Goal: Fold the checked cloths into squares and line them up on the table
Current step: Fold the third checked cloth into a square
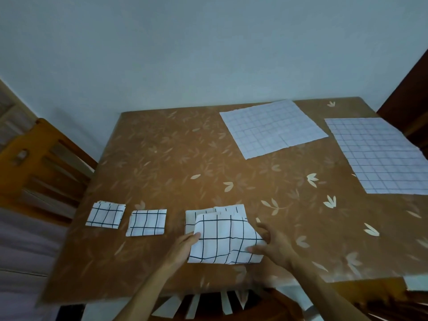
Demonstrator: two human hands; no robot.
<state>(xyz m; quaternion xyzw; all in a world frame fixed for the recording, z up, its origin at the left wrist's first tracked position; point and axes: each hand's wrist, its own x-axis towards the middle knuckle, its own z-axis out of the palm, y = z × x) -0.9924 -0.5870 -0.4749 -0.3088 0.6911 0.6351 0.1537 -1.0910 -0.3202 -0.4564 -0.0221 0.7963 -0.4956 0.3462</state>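
A partly folded white cloth with black checks (223,237) lies near the table's front edge. Its near layer is lifted over the lower layer. My left hand (185,245) grips its left edge, thumb on top. My right hand (271,242) pinches its right edge, the fingers spread. Two folded checked squares lie in a row to the left: one (105,214) at the far left, another (147,222) beside it. Two unfolded checked cloths lie flat farther back: one (273,127) at the back middle, one (379,156) at the right edge.
The table (173,163) has a brown cover with a leaf print. A wooden chair (44,163) stands at the left side. Another chair back (208,304) shows below the front edge. A wall runs behind the table, and dark wood (410,89) stands at the far right.
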